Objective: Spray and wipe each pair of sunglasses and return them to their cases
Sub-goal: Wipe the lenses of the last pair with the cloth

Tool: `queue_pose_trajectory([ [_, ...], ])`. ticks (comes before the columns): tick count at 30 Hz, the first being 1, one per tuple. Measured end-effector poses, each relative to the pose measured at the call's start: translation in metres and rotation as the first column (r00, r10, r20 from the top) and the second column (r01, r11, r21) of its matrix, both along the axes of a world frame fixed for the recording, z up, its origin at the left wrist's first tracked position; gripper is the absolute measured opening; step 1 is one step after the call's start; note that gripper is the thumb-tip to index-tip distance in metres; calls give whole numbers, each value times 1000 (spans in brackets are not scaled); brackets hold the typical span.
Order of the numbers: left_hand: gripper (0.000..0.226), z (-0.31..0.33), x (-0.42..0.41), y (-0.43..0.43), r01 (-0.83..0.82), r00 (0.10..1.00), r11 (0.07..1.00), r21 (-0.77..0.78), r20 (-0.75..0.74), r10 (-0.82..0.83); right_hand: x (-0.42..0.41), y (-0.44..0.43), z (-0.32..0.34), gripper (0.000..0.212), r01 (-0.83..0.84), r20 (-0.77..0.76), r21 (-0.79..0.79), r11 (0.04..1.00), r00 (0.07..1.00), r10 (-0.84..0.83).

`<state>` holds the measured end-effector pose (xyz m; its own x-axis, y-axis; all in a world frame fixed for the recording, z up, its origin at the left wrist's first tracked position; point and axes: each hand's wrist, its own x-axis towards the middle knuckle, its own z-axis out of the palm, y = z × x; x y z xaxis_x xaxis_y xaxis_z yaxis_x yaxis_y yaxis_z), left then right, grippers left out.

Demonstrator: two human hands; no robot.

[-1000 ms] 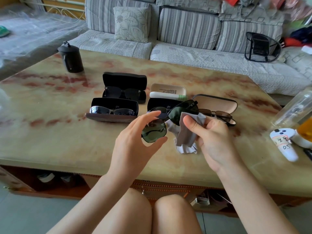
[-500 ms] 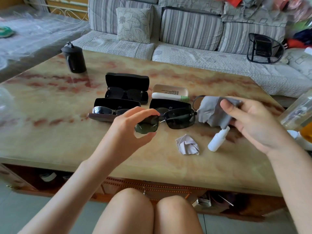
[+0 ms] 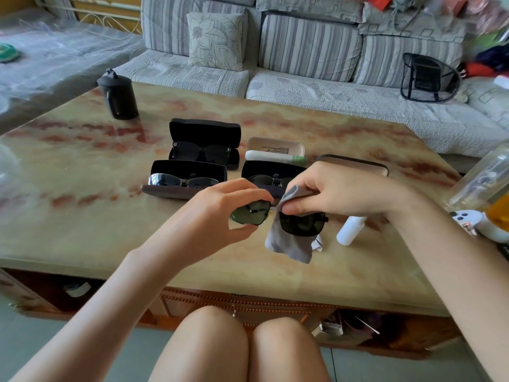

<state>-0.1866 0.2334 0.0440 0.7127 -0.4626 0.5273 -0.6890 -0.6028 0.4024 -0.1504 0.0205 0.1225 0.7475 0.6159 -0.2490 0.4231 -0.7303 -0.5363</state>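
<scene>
Above the table's front half I hold a pair of dark green sunglasses (image 3: 300, 224). My left hand (image 3: 220, 213) pinches the left lens between thumb and fingers. My right hand (image 3: 341, 190) pinches a grey cloth (image 3: 289, 244) against the top of the right lens; the cloth hangs down behind that lens. A small white spray bottle (image 3: 351, 230) lies on the table just right of the cloth. Behind my hands stand several open cases: a black one (image 3: 205, 130) with dark glasses, a brown one (image 3: 165, 190) with silver glasses, another black one (image 3: 271, 170) partly hidden, and a tan one (image 3: 355, 162).
A crumpled white tissue (image 3: 318, 242) lies under the cloth. A small beige open case (image 3: 275, 146) holds a white tube. A black lidded cup (image 3: 119, 96) stands at the far left. A game controller (image 3: 468, 220) and a glass jar (image 3: 482, 180) sit at the right edge. A sofa lies behind.
My right hand has brought the grey cloth from the right back to the sunglasses and now pinches it on the right lens. My left hand has kept hold of the left lens.
</scene>
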Motion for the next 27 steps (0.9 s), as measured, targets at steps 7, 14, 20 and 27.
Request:
queue_pose_trajectory([
  [7, 43, 3, 3, 3, -1, 1000, 1000, -20, 3, 1, 8, -19, -4, 11, 125, -219, 204, 971, 972, -79],
  [14, 47, 4, 3, 3, 2, 1000, 998, -59, -16, -3, 6, -45, -7, 23, 89, -290, 314, 945, 957, 6],
  [20, 45, 5, 1, 5, 13, 998, 996, -87, -52, -17, 10, -57, -16, 35, 90, -374, 410, 908, 924, 77],
  [27, 45, 6, 0, 5, 20, 998, 995, -97, -58, -26, 6, -57, -19, 39, 102, -400, 465, 879, 910, 106],
])
